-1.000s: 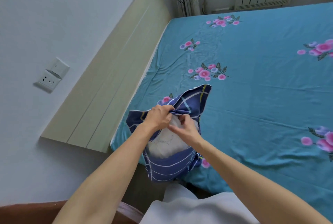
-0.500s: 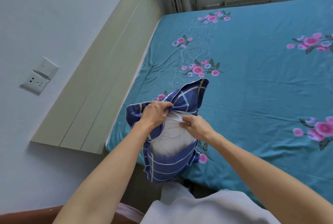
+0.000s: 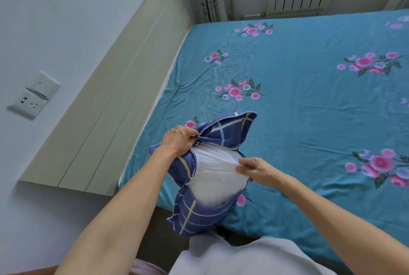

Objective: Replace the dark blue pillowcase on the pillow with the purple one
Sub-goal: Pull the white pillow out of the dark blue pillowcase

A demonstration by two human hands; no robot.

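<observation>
Pillow [image 3: 218, 177] stands upright, open pillowcase [image 3: 197, 215] end upward.

I count two hands, left [image 3: 177, 139] and right [image 3: 256, 169], one pillow [image 3: 217, 177], one pillowcase [image 3: 223, 131], one bed [image 3: 309, 108], one socket [image 3: 28, 103].

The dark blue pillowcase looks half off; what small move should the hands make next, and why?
Probably the right hand draws the white pillow further out while the left hand holds the dark blue pillowcase rim back: the pillow's lower end sits inside the case.
</observation>
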